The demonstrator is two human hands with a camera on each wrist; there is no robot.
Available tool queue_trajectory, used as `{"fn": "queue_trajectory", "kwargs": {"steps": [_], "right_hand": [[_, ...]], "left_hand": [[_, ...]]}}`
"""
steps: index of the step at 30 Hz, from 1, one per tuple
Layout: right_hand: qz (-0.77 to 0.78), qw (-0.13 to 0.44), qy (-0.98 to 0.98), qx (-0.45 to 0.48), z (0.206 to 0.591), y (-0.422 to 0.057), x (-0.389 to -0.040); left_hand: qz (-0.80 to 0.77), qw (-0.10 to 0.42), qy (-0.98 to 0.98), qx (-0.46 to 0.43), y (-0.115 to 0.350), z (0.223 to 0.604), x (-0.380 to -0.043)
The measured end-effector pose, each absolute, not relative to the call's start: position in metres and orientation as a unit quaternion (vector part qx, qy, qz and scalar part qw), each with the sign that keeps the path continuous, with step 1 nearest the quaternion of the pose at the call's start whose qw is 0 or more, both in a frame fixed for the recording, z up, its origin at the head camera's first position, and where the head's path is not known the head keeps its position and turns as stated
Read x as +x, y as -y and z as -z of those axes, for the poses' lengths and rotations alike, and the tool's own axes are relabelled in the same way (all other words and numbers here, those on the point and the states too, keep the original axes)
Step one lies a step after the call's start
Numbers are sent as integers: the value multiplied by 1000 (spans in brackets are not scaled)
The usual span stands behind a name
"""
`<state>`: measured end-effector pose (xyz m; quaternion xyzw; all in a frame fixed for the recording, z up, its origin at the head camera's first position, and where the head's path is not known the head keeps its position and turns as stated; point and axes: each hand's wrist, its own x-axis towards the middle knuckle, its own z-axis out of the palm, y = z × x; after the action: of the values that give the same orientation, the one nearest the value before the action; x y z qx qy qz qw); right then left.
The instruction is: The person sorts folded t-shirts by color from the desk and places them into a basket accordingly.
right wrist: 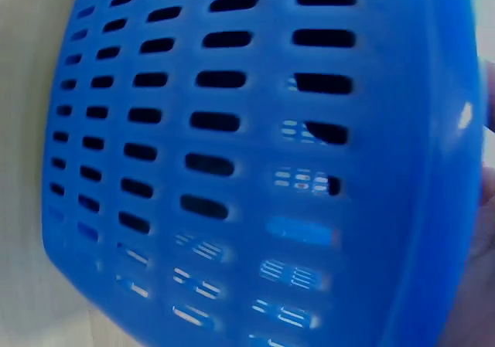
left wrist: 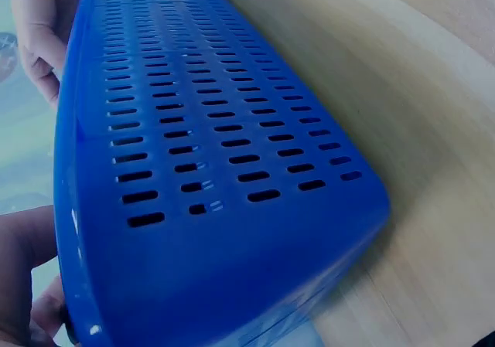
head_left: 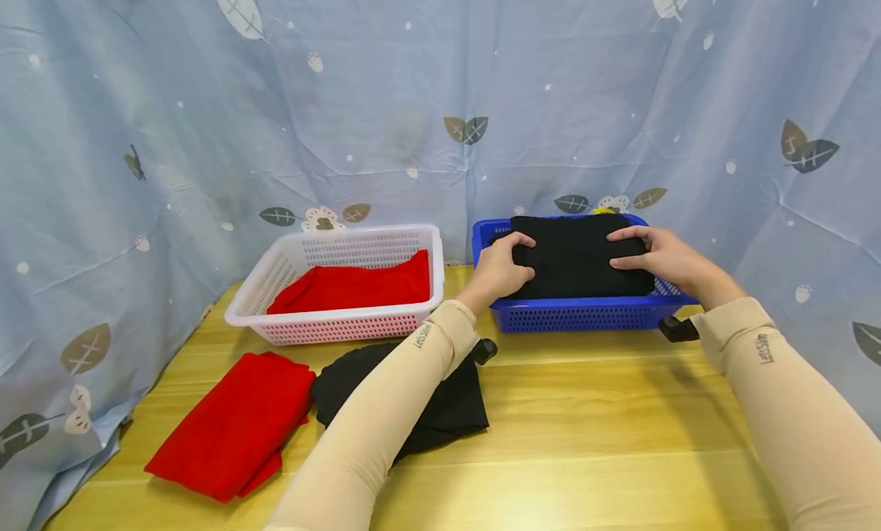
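A folded black cloth [head_left: 574,255] lies in the blue basket [head_left: 578,317], its top level with the rim. My left hand [head_left: 502,265] rests on the cloth's left side, thumb and fingers spread apart. On the opposite side my right hand [head_left: 671,262] touches the cloth with its thumb and fingers, also parted. Both wrist views look at the basket's perforated wall; part of the left hand [left wrist: 27,262] shows by the rim, while the cloth is hidden there.
To the left stands a white basket [head_left: 344,328] with a red cloth [head_left: 358,286] in it. In front of it a folded red cloth [head_left: 234,428] and a black cloth [head_left: 447,408] lie on the wooden table [head_left: 585,439]. A patterned curtain [head_left: 413,95] hangs behind.
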<state>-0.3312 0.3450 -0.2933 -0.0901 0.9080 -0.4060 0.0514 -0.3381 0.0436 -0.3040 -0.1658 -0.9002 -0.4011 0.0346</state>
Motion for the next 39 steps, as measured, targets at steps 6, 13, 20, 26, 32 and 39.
{"fn": "queue_trajectory", "kwargs": {"steps": [6, 13, 20, 26, 32, 39], "right_hand": [[357, 56, -928, -87, 293, -341, -332], [318, 61, -941, -101, 299, -342, -334], [286, 64, -950, -106, 303, -341, -335], [271, 57, -955, -105, 306, -345, -336], [261, 55, -959, -94, 306, -349, -336], [247, 10, -966, -76, 302, -349, -337]], "left_hand": [[369, 27, 914, -169, -48, 304, -337], [315, 13, 936, -157, -57, 305, -334], [264, 9, 953, -150, -63, 308, -332], [251, 19, 958, -133, -64, 310, -327], [215, 37, 968, -122, -65, 309, -323], [183, 74, 968, -156, -64, 310, -328]]}}
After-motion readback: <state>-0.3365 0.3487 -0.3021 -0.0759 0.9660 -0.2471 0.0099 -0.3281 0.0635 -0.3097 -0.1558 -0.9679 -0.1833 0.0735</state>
